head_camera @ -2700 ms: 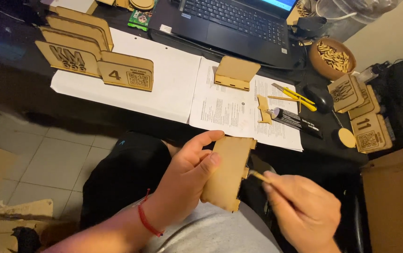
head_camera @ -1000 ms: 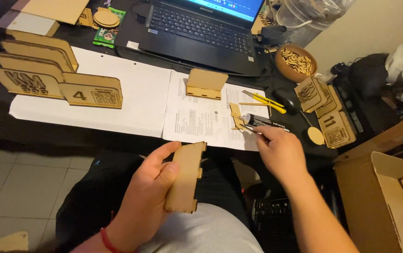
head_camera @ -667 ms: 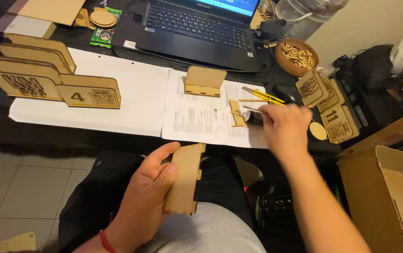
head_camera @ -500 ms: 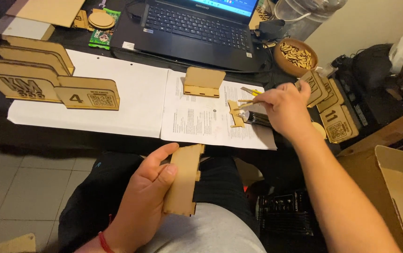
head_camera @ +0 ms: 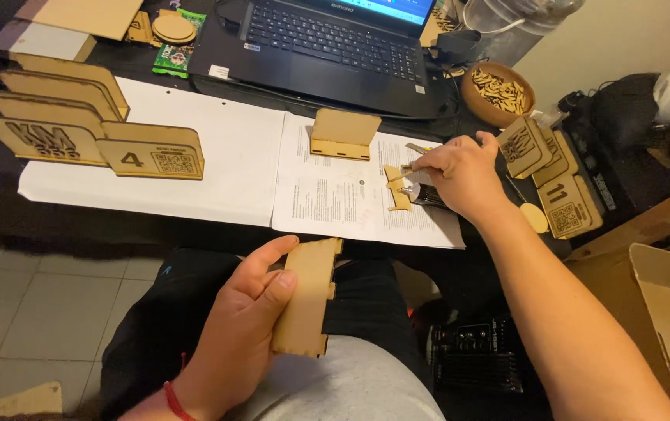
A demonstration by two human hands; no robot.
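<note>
Left hand: your left hand (head_camera: 245,327) pinches the notched wooden panel (head_camera: 307,295) over your lap, well below the printed sheet (head_camera: 335,199).
Right hand: your right hand (head_camera: 459,175) hovers at the sheet's right edge, fingers closed on a thin tool (head_camera: 414,148).
Risk: your loose thumb-and-finger grip may let the panel slip floorward while you look away.

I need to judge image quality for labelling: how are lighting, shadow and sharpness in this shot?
Head view: warm, dim indoor light; the white paper sheets are brightest, the floor and lap area dark. The notched tan wooden panel in the left hand is sharp; the right hand over the desk looks only slightly soft. No strong glare; the bright laptop screen is cropped.
</note>
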